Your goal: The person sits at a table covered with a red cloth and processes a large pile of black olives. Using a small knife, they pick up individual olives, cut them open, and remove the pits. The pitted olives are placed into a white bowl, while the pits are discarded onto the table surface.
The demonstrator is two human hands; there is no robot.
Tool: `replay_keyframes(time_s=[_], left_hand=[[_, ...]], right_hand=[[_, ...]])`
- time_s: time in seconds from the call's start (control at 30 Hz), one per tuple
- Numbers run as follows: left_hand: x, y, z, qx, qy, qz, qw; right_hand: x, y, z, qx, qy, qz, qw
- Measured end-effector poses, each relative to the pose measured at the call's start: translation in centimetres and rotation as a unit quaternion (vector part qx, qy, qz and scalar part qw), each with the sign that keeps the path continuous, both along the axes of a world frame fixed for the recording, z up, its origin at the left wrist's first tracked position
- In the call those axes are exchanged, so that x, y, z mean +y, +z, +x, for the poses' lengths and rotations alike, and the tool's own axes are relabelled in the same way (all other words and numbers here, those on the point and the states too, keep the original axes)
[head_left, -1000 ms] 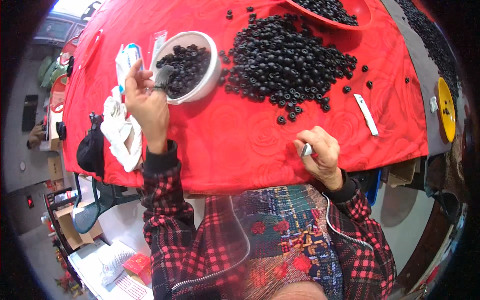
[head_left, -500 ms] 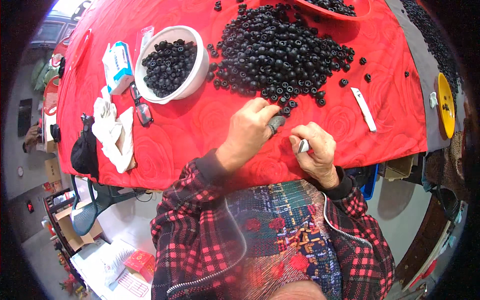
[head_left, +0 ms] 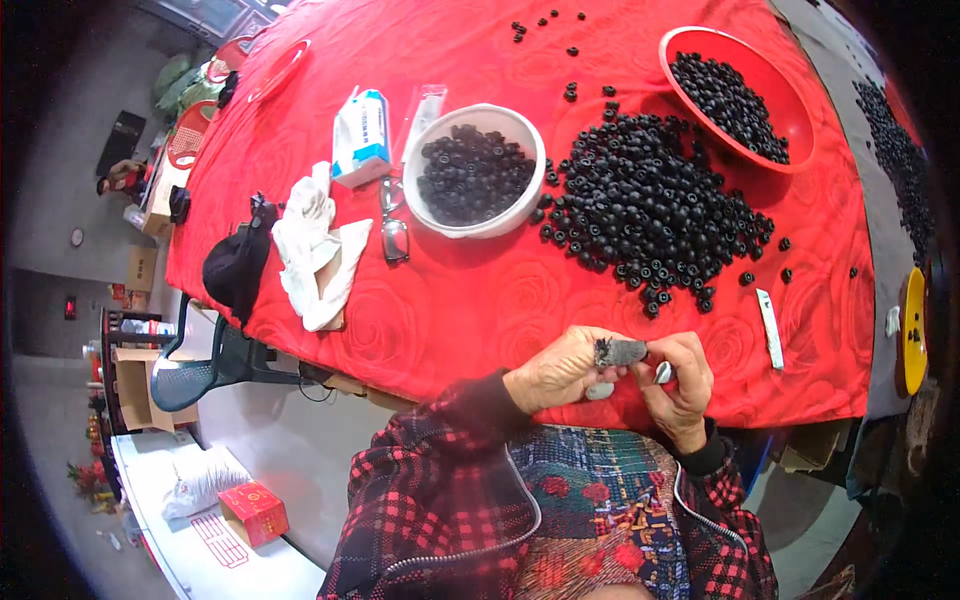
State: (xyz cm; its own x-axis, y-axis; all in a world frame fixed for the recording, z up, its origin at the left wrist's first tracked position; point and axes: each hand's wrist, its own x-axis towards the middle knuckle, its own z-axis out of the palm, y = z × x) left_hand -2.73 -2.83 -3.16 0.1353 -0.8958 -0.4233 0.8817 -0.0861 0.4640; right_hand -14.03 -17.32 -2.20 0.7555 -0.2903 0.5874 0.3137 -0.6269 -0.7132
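Home workshop: heaped black rings (head_left: pixel 655 215)

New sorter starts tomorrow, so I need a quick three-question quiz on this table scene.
1. True or false: the white bowl is empty.
2. Which container is red? A) the bowl beside the loose pile B) the basin at the far right
3. Fill in: both hands meet at the table's ____ edge.

Key:
1. False; it holds black rings.
2. B.
3. Near; the left hand and the right hand pinch a small grey piece there.

I see a grey floor (head_left: pixel 70 330) at nine o'clock, a mesh chair (head_left: pixel 190 375) and a white shelf (head_left: pixel 190 545) at seven.
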Motion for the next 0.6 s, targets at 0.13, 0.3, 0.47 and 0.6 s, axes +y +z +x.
replay_keyframes(time_s=[0.13, 0.3, 0.47, 0.6], left_hand=[[0.6, 0.1, -0.2, 0.047, -0.01, -0.029, 0.998], [2.2, -0.8, -0.3, 0.0, -0.071, -0.026, 0.997], [2.6, 1.5, -1.3, -0.154, -0.064, 0.048, 0.985], [2.6, 2.8, -1.1, -0.16, -0.051, 0.025, 0.985]], right_hand=[[0.1, 1.0, 0.2, 0.04, 0.048, 0.008, 0.998], [-0.7, 2.5, 0.0, 0.135, 0.199, 0.078, 0.968], [-0.9, 2.2, -0.1, 0.15, 0.218, 0.133, 0.955], [-0.6, 2.3, -0.4, 0.125, 0.2, 0.107, 0.966]])
